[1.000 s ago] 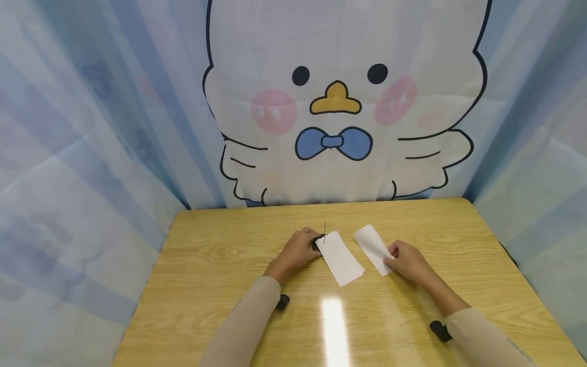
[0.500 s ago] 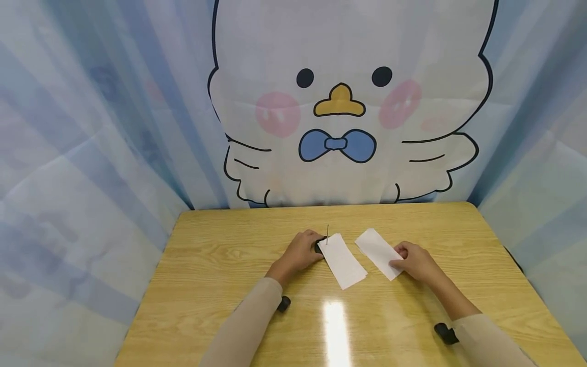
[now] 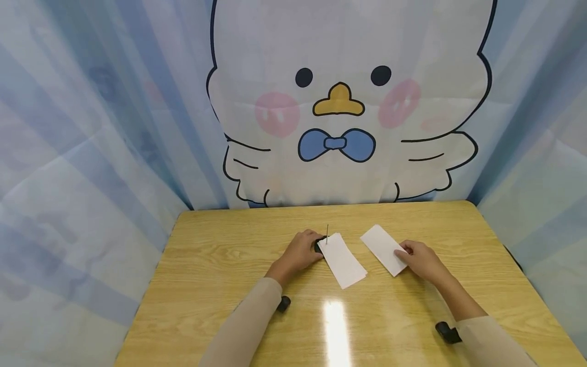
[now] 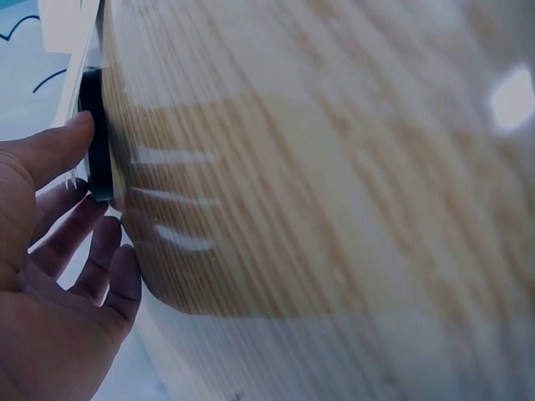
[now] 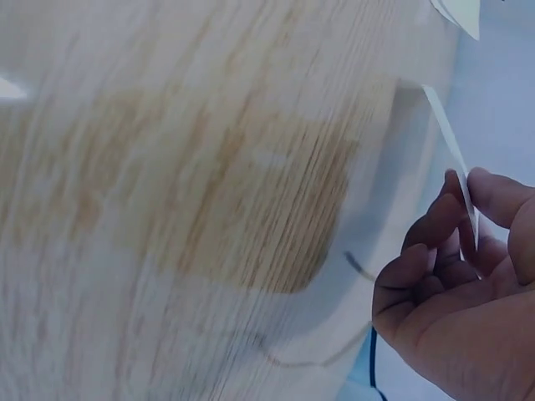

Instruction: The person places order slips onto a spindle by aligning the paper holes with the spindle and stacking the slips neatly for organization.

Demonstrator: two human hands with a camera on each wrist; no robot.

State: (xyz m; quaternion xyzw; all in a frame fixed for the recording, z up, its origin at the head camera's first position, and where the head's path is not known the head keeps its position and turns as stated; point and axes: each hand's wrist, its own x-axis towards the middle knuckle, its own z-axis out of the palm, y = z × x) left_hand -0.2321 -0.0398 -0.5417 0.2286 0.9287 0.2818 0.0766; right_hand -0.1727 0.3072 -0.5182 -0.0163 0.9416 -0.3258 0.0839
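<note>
On the table, a receipt spike's thin upright pin [image 3: 327, 233] pokes up through the top end of a few white paper slips [image 3: 343, 263]. My left hand [image 3: 300, 251] holds the spike's round black base [image 4: 98, 138] at its left edge, thumb on one side and fingers about the other. To the right, my right hand [image 3: 421, 261] pinches a separate white slip [image 3: 381, 247] by its lower right edge, between thumb and fingers. This slip is apart from the stacked ones and, in the right wrist view, stands edge-on, raised off the table.
Both hands work over a wood-grain table [image 3: 229, 270] with a bright light reflection near its front. A curtain [image 3: 339, 178] with a cartoon bird hangs behind the far edge, and more curtains flank both sides. Black wrist cameras [image 3: 448, 333] sit at the sleeves.
My right hand has drawn its slip slightly right, away from the spike, and turned it a little. The left hand stays on the base. The head view has shifted slightly.
</note>
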